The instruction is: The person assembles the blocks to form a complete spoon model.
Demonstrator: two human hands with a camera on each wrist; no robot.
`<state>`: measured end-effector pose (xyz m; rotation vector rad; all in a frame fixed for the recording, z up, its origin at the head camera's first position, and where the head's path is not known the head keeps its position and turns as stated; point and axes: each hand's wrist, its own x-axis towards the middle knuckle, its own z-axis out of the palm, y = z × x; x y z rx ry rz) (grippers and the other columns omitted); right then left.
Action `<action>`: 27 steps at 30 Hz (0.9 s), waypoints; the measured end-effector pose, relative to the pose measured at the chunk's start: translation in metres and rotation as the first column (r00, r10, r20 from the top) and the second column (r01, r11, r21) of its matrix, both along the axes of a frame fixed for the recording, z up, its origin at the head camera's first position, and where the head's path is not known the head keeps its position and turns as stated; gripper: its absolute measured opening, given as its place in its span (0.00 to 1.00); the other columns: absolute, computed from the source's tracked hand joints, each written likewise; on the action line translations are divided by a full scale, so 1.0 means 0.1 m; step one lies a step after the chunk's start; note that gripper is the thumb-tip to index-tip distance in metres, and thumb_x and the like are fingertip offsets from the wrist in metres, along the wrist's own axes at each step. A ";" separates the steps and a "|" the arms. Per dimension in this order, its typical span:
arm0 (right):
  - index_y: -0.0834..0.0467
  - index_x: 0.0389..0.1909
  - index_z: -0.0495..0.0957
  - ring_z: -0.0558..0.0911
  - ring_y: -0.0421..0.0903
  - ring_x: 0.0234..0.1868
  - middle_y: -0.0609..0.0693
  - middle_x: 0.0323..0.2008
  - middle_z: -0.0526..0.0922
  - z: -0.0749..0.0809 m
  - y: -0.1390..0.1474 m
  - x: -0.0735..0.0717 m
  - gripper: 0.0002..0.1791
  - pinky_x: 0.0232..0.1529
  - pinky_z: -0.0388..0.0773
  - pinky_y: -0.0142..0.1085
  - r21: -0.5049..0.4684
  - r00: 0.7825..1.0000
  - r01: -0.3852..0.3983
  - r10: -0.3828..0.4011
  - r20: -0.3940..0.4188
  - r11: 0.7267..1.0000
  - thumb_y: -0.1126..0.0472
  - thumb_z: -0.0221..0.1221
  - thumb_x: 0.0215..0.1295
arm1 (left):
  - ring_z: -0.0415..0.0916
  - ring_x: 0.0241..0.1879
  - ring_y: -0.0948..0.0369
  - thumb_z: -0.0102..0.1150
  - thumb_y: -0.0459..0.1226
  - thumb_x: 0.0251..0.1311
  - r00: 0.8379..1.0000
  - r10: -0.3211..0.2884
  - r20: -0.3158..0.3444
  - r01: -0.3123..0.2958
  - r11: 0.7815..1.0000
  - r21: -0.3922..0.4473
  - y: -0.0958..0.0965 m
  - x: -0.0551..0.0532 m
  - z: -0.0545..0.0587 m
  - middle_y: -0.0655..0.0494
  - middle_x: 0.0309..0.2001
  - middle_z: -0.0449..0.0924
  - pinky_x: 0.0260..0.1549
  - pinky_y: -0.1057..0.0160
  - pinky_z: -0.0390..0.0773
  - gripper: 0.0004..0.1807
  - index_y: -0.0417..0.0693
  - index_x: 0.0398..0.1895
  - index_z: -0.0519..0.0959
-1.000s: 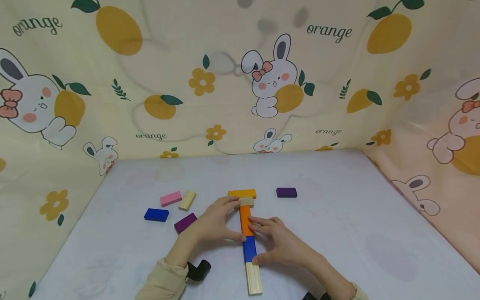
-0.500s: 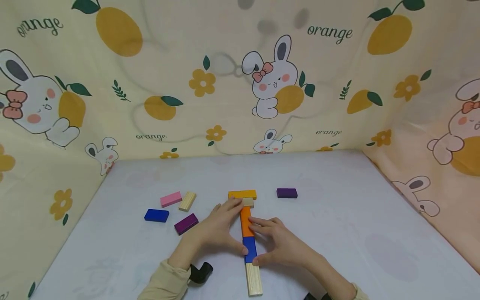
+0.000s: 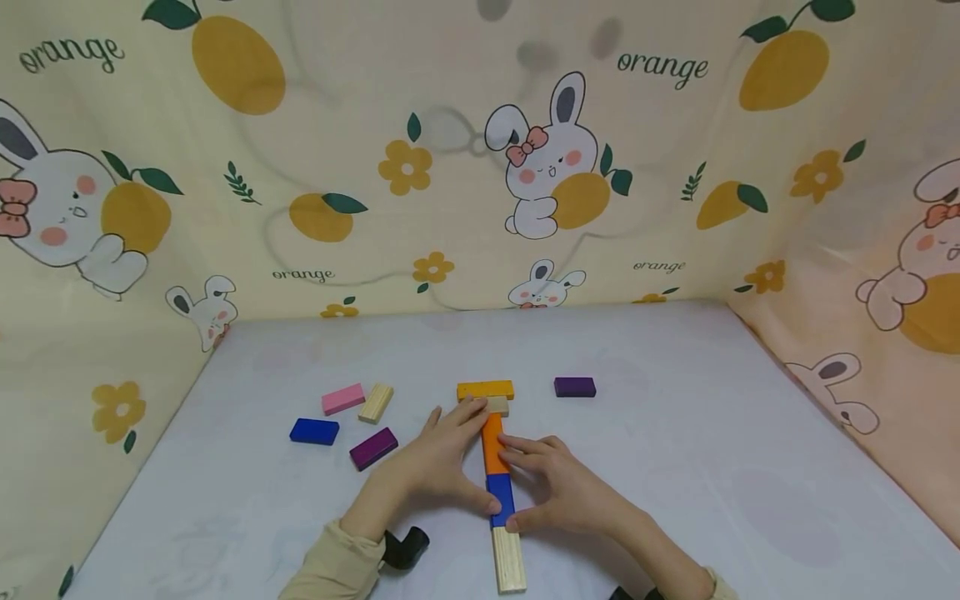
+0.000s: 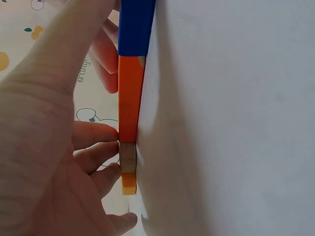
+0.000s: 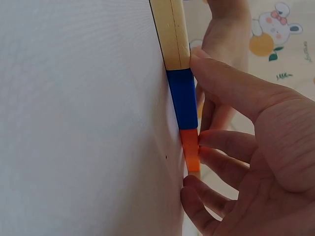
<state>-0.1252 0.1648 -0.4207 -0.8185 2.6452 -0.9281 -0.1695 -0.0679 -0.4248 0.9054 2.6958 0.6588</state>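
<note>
A line of blocks runs toward me: a plain wooden block, an orange block, a blue block and another plain wooden block. A yellow block lies crosswise at its far end. My left hand spans the left side, fingertips at the far wooden block and thumb at the blue one. On the right side, my right hand has fingertips against the orange block and its thumb near the seam between blue block and near wood. The right wrist view shows that thumb at the wood's edge.
To the left lie a pink block, a plain wooden block, a blue block and a purple block. A dark purple block lies at the right back. Printed cloth hangs behind the white table.
My left thumb has slid toward me, from the orange-blue seam onto the blue block, and the left hand has shifted slightly right. My right hand stays about where it was.
</note>
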 end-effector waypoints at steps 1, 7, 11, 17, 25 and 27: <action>0.53 0.68 0.72 0.65 0.45 0.58 0.44 0.71 0.64 0.00 0.00 0.00 0.47 0.60 0.67 0.53 0.002 1.000 -0.001 0.001 -0.001 1.000 0.38 0.73 0.47 | 0.41 0.75 0.55 0.66 0.74 0.34 1.000 -0.001 -0.004 0.001 1.000 -0.002 0.00 0.00 0.00 0.52 0.77 0.45 0.67 0.38 0.36 0.69 0.46 0.77 0.56; 0.54 0.68 0.72 0.65 0.46 0.58 0.44 0.71 0.64 0.00 0.01 0.01 0.48 0.60 0.67 0.53 0.002 1.000 -0.009 0.009 -0.001 1.000 0.37 0.73 0.47 | 0.42 0.75 0.55 0.66 0.74 0.34 0.999 -0.001 -0.036 0.001 1.000 -0.016 0.02 0.02 0.00 0.52 0.77 0.46 0.68 0.38 0.37 0.69 0.45 0.77 0.56; 0.54 0.67 0.72 0.64 0.44 0.59 0.43 0.71 0.63 0.00 0.01 0.01 0.47 0.62 0.66 0.53 -0.005 1.000 -0.013 0.013 -0.001 1.000 0.37 0.73 0.47 | 0.42 0.75 0.54 0.67 0.73 0.35 0.999 -0.004 -0.040 0.004 1.000 0.000 0.02 0.04 0.00 0.51 0.77 0.46 0.68 0.39 0.38 0.68 0.45 0.77 0.56; 0.55 0.67 0.72 0.64 0.44 0.59 0.42 0.71 0.63 0.00 0.02 0.02 0.47 0.62 0.66 0.52 -0.012 1.000 -0.019 0.019 0.002 1.000 0.38 0.73 0.47 | 0.42 0.75 0.55 0.69 0.71 0.35 1.000 0.001 -0.026 0.000 1.000 0.008 0.03 0.05 0.00 0.51 0.77 0.45 0.69 0.41 0.38 0.67 0.47 0.77 0.56; 0.55 0.68 0.72 0.64 0.45 0.59 0.44 0.71 0.64 0.00 0.02 0.02 0.47 0.62 0.66 0.53 -0.018 1.000 -0.016 0.016 0.006 1.000 0.39 0.73 0.47 | 0.41 0.75 0.55 0.68 0.72 0.35 1.000 0.008 -0.018 -0.008 1.000 -0.011 0.04 0.05 0.01 0.53 0.78 0.44 0.69 0.43 0.40 0.68 0.47 0.77 0.55; 0.55 0.68 0.72 0.64 0.45 0.59 0.44 0.71 0.64 0.00 0.02 0.02 0.47 0.62 0.66 0.53 -0.019 1.000 -0.017 0.017 0.004 1.000 0.39 0.73 0.47 | 0.41 0.75 0.55 0.68 0.72 0.35 1.000 0.008 -0.018 -0.008 1.000 -0.010 0.04 0.05 0.00 0.53 0.77 0.45 0.69 0.44 0.41 0.67 0.47 0.77 0.55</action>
